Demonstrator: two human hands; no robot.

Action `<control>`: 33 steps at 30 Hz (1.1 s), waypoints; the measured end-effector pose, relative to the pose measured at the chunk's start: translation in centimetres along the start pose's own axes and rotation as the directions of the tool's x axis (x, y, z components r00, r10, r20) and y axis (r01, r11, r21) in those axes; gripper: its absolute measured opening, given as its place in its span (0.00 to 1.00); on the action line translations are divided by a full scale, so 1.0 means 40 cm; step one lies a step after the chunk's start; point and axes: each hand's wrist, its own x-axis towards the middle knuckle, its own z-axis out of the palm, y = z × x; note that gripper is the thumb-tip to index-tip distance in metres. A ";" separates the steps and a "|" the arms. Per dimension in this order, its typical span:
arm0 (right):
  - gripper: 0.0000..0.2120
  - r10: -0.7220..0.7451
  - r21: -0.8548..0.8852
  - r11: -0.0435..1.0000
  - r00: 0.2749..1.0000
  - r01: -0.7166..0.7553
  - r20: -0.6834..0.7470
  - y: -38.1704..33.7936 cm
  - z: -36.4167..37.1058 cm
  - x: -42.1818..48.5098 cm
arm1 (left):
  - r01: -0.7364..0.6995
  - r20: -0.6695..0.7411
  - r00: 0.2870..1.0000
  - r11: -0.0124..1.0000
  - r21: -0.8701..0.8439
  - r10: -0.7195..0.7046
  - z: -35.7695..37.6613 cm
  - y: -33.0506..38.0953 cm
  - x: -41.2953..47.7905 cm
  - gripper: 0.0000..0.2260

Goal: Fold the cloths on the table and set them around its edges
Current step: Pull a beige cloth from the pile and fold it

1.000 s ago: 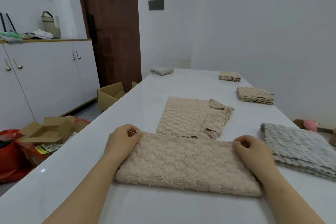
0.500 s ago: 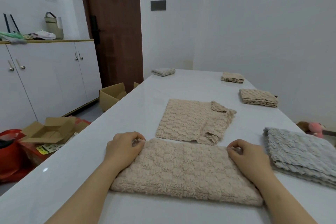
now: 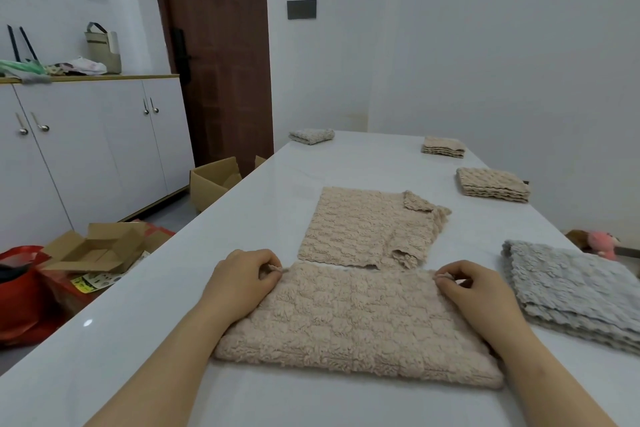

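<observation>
The right hand has slid a bit inward along the far edge. Both hands pinch the far corners of the fluffy tan cloth, the left hand too. It lies long side-to-side on the white worktop, just before a flat cloth.

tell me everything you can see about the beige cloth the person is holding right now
The beige cloth is fluffy, with a soft, tufted, quilted-looking pile. It lies flat on the white table nearest the person, folded into a wide rectangle. The left hand pinches its far left corner and the right hand its far right corner, wrists resting along its sides. Its far edge meets or nearly meets the near edge of a second, flatter beige cloth beyond it.
</observation>
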 end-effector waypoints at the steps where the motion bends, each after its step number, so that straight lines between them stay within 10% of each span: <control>1: 0.06 0.000 0.016 1.000 1.000 0.000 -0.002 -0.001 -0.001 -0.001 | 0.007 0.002 1.000 1.000 -0.013 -0.007 -0.003 0.001 0.002 0.08; 14: 0.03 0.097 0.594 0.799 0.995 -0.094 0.027 -0.065 -0.055 0.015 | 0.206 0.080 0.969 0.590 -0.780 -0.232 -0.149 0.035 0.009 0.03; 33: 0.08 -0.112 0.729 0.677 0.993 0.103 -0.036 -0.148 -0.091 0.004 | 0.013 -0.153 0.955 0.549 -0.836 -0.255 -0.239 0.068 -0.006 0.05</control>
